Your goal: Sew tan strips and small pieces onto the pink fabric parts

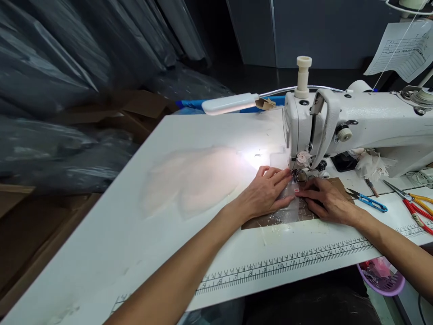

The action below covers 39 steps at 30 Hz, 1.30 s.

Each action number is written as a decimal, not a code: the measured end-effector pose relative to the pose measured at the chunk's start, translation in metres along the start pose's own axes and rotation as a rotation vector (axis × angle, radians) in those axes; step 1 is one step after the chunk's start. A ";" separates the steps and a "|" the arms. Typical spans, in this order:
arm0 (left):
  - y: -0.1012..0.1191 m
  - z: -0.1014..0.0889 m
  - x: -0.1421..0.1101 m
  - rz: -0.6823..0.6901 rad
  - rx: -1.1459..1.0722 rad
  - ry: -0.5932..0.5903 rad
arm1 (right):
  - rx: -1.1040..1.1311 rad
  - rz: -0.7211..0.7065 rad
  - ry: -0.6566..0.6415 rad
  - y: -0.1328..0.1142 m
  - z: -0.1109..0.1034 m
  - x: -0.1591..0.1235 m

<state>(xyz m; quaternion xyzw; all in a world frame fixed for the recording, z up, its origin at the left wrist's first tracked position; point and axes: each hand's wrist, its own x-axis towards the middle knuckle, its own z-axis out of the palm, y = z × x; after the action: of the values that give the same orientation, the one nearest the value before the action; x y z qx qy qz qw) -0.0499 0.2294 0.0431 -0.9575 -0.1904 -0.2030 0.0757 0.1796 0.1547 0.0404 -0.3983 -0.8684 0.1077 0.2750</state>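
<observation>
My left hand (267, 192) lies palm down left of the sewing machine's presser foot (299, 175), fingers stretched out on a sheer, pale strip of fabric (293, 208). On the right side of the strip rests my right hand (326, 201), its fingers apart and pointing left. A small pinkish spot (297, 190) shows by its fingertip; I cannot make out what it is. Under both hands is a brown, plastic-covered sheet (270, 220). The white sewing machine (368, 117) stands just behind. More sheer fabric (209, 180) spreads over the table on the left.
Blue thread snips (368, 200) lie right of my right hand, with red-handled pliers (414, 210) and orange-handled scissors (422, 198) beyond. A white lamp (230, 104) lights the table (101, 253). A purple basket (389, 286) hangs below; cardboard boxes (37, 243) stand left.
</observation>
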 end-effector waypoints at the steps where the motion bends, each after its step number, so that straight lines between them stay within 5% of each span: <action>1: 0.001 0.000 0.000 0.015 0.014 0.029 | 0.000 -0.005 0.005 0.000 0.000 0.000; 7: 0.007 -0.001 0.002 0.171 -0.040 0.155 | -0.007 -0.018 -0.011 0.000 0.000 0.000; 14: 0.007 -0.014 0.000 0.127 -0.173 0.078 | -0.006 0.025 -0.051 -0.003 -0.002 0.000; 31: 0.004 -0.007 0.001 -0.007 -0.028 0.006 | -0.076 0.096 -0.052 -0.003 0.004 -0.002; 39: 0.001 -0.013 0.003 -0.017 -0.094 0.045 | 0.145 0.207 0.026 0.002 -0.006 0.001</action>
<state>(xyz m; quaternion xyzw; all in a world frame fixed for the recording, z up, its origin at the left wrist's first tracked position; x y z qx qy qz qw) -0.0516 0.2262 0.0554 -0.9535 -0.1871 -0.2340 0.0334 0.1837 0.1562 0.0449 -0.4665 -0.8088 0.1928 0.3017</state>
